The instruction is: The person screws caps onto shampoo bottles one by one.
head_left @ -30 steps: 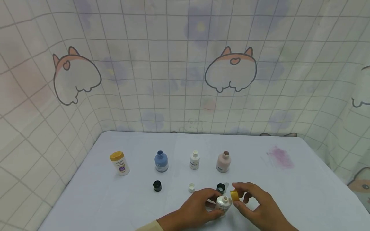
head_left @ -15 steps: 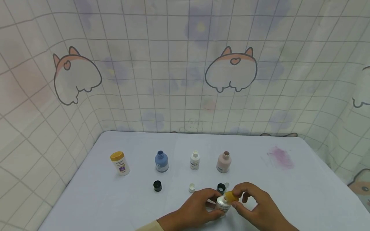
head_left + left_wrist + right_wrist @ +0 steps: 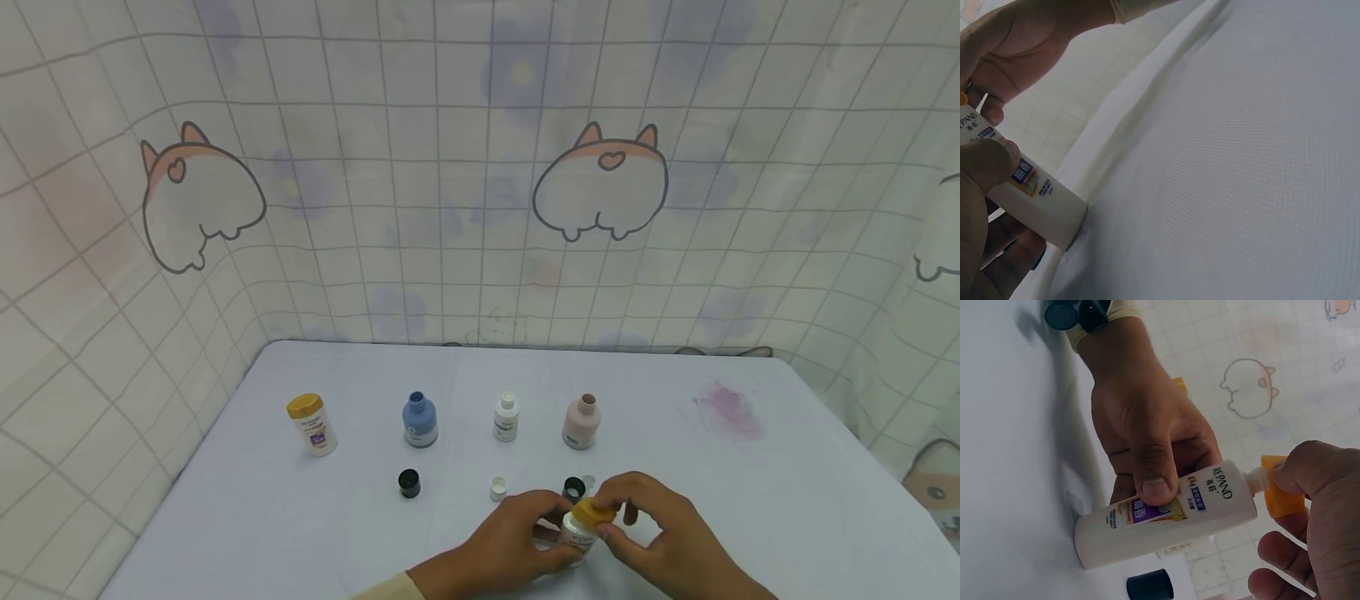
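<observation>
Head view, left hand (image 3: 517, 537) gripping bottle (image 3: 577, 534), right hand (image 3: 670, 533) pinching yellow cap (image 3: 591, 513), since moved seemingly over its neck (image 3: 1258, 481)

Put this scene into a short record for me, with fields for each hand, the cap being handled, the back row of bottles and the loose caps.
Left hand: the left hand grips the white REPAND bottle
Right hand: the right hand pinches the orange cap
Cap position: at the bottle's mouth, neck partly showing
Back row, left to right: yellow-capped bottle, blue bottle, small white bottle, pink bottle
Loose caps, left to right: black cap, white cap, dark cap
Surface: white table, pink smudge at right
</observation>
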Demonstrator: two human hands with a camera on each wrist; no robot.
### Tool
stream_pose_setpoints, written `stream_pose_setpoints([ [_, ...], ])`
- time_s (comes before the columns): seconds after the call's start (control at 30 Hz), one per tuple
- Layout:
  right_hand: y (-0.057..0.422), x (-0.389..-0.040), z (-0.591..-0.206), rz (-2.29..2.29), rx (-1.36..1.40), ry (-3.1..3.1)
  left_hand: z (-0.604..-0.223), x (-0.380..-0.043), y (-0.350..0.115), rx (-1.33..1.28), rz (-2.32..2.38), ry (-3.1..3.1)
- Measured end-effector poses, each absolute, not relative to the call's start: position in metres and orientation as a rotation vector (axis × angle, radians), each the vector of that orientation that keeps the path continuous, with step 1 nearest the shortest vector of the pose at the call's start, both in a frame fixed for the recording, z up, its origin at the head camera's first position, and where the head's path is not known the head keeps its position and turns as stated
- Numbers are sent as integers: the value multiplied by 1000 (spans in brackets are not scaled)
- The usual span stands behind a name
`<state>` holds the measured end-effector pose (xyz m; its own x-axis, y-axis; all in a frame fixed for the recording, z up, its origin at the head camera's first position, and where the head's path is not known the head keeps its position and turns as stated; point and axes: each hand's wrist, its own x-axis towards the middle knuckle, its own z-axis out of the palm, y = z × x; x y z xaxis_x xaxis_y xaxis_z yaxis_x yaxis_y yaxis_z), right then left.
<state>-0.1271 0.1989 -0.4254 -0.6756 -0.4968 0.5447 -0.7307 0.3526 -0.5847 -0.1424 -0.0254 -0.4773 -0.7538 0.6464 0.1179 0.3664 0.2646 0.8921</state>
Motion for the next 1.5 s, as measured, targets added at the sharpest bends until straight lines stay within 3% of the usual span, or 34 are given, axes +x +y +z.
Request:
stream_pose_setpoints([
  [1.2,198,-129,-424,1173,1183,-2339,-481,-143,-25,940,1491,2283],
  [1.5,189,-119,-402,1197,1175,-2292,-481,-143,-25,926,1497,2275],
])
